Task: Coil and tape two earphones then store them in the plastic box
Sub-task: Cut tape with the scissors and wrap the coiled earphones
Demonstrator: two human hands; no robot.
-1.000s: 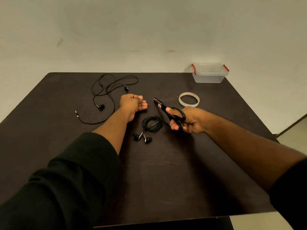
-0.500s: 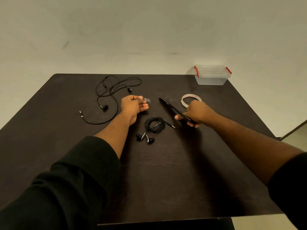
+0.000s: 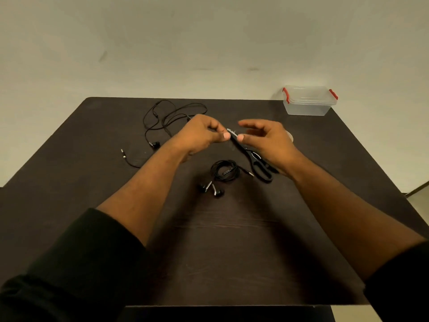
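Both hands meet above the scissors [image 3: 254, 159] — the left hand [image 3: 202, 135] pinches a small tape piece [image 3: 232, 131], the right hand [image 3: 267, 140] touches it with loosely spread fingers. Nearer than the scissors lies the coiled earphone [image 3: 224, 174]; the loose earphone [image 3: 167, 119] lies far left, the box [image 3: 308, 101] far right.

Table [image 3: 92, 182]: dark brown. Earphones [image 3: 224, 173], scissors [image 3: 260, 166]: black. Plastic box [image 3: 307, 105]: clear, red clips. Sleeves [image 3: 76, 263]: black.
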